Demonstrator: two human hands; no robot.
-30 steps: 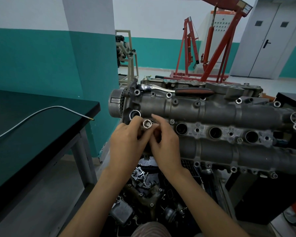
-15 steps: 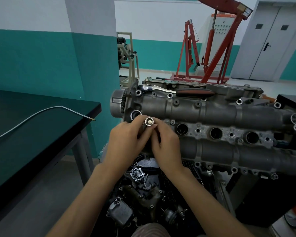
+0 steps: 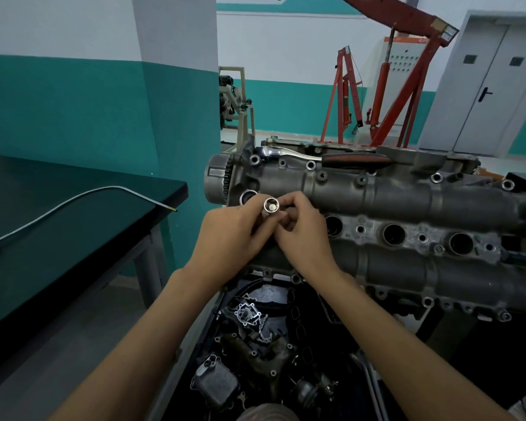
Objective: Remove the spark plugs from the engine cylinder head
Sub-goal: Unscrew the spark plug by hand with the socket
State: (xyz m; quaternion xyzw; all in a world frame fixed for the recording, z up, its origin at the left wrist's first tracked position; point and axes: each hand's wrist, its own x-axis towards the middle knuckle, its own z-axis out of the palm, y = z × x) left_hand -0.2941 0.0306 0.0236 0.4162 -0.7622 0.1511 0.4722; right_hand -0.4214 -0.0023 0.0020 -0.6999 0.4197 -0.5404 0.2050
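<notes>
The grey cylinder head (image 3: 407, 205) lies across the middle of the view, with three open spark plug wells (image 3: 394, 233) in a row to the right of my hands. My left hand (image 3: 231, 235) grips a chrome spark plug socket (image 3: 271, 205), its open end facing me with something pale inside it. My right hand (image 3: 301, 232) pinches the same socket from the right side with its fingertips. Both hands hover over the leftmost well, which they hide. A ratchet wrench (image 3: 325, 156) with a red and black handle rests on top of the head.
A dark green workbench (image 3: 73, 238) stands at left with a thin bent metal rod (image 3: 73, 199) on it. Below the head, a black tray (image 3: 255, 344) holds loose engine parts. Red engine hoists (image 3: 386, 95) and grey double doors (image 3: 492, 92) stand behind.
Both hands have lifted the socket slightly upward over the head. The view has shifted a little. My grip on the socket stays the same.
</notes>
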